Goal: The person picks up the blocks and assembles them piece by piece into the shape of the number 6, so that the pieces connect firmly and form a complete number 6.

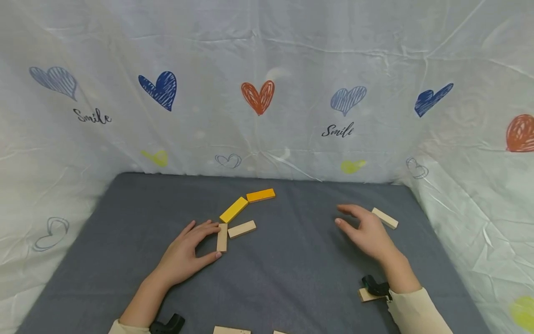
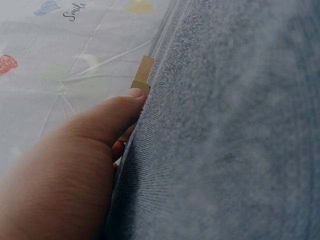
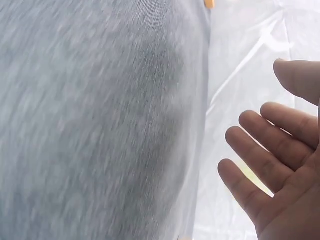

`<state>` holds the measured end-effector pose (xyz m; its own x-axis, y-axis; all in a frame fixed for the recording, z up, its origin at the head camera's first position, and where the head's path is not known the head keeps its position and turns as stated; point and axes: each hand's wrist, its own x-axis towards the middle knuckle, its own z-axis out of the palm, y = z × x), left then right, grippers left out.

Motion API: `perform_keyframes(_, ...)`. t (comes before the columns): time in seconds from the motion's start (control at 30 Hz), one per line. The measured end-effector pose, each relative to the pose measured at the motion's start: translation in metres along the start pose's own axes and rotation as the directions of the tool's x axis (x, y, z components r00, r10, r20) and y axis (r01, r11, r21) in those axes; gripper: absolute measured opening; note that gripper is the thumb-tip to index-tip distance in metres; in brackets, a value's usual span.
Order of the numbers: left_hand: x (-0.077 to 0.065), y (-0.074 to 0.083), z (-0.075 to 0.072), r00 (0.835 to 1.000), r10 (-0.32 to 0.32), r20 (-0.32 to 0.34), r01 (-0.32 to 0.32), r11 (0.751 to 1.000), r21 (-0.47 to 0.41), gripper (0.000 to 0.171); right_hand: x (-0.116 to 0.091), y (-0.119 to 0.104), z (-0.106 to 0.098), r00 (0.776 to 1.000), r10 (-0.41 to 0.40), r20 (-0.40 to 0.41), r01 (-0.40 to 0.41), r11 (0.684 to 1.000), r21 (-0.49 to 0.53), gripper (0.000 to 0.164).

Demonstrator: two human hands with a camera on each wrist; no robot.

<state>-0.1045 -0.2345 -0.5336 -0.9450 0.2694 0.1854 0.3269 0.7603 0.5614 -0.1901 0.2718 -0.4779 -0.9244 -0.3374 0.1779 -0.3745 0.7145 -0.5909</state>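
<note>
In the head view, my left hand [image 1: 181, 257] pinches a plain wooden block [image 1: 222, 239] lengthwise, thumb at its near end and fingers at its far end. A second plain block [image 1: 242, 229] lies at an angle right beside it. Just beyond is a yellow block [image 1: 233, 209], and an orange block [image 1: 260, 195] continues from its far end in a bent line. My right hand [image 1: 371, 234] hovers over the cloth on the right, holding nothing. Its fingers [image 3: 255, 155] are spread and relaxed in the right wrist view.
A loose plain block [image 1: 385, 218] lies behind the right hand, and another block [image 1: 367, 295] is partly covered by the right wrist camera. At the bottom edge, two more blocks show in part, one of them a pale block [image 1: 231, 330]. Grey cloth [image 1: 292, 269] covers the table; a white printed curtain [image 1: 292, 60] surrounds it.
</note>
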Motion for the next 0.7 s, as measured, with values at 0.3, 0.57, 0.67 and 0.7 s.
perform_keyframes(0.3,0.001,0.000,-0.001,1.000,0.010,0.004,-0.010,1.000,-0.006,0.071,-0.012,0.013,-0.010,0.998,0.016,-0.064,-0.017,1.000,-0.024,0.046)
perform_keyframes(0.57,0.000,0.001,-0.001,1.000,0.001,0.008,-0.001,1.000,-0.008,0.071,-0.016,0.015,-0.019,0.996,0.043,-0.079,-0.047,0.998,-0.040,0.048)
perform_keyframes(0.67,0.000,0.001,-0.001,1.000,-0.003,0.008,0.003,1.000,-0.008,0.071,-0.017,0.016,-0.022,0.995,0.056,-0.088,-0.061,0.997,-0.051,0.048)
perform_keyframes(0.7,0.000,0.001,-0.001,1.000,-0.004,0.008,0.004,1.000,-0.007,0.071,-0.018,0.017,-0.023,0.994,0.058,-0.090,-0.063,0.997,-0.055,0.048)
